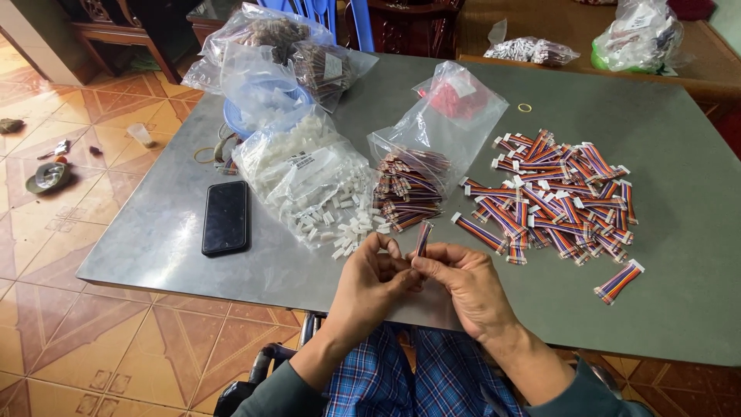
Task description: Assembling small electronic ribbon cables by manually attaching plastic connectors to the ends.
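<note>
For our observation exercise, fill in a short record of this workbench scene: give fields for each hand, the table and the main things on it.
left hand: pinches the lower end of a ribbon cable piece
right hand: grips the same multicoloured ribbon cable piece, held upright
table: grey metal top
finished pile: ribbon cables with white connectors, right of the hands
white connectors: spilling from a clear bag
bundled cables: at the mouth of another clear bag
phone: black, lying flat, screen dark
</note>
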